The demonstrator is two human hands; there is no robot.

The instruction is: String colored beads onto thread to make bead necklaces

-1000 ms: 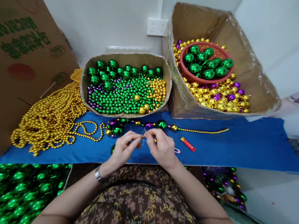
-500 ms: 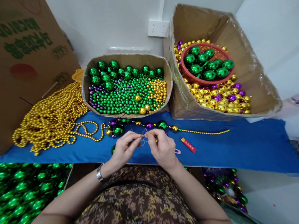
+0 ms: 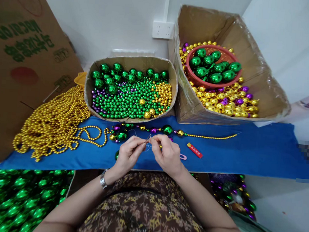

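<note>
My left hand (image 3: 129, 152) and my right hand (image 3: 167, 153) meet over the blue cloth (image 3: 249, 149), fingertips pinched together on a thin thread (image 3: 147, 141) with a needle-like tip between them. Just beyond my fingers lies a strung bead garland (image 3: 166, 130) of green, purple and gold balls, trailing right into a line of small gold beads. A watch sits on my left wrist.
A cardboard box of green, gold and purple beads (image 3: 131, 92) stands behind the garland. A larger box (image 3: 226, 93) holds gold beads and a red bowl of green balls (image 3: 213, 65). Gold bead strands (image 3: 53, 121) pile at left. A red lighter (image 3: 194, 150) lies right of my hands.
My hands have stayed in place, with only small finger movements on the thread.
</note>
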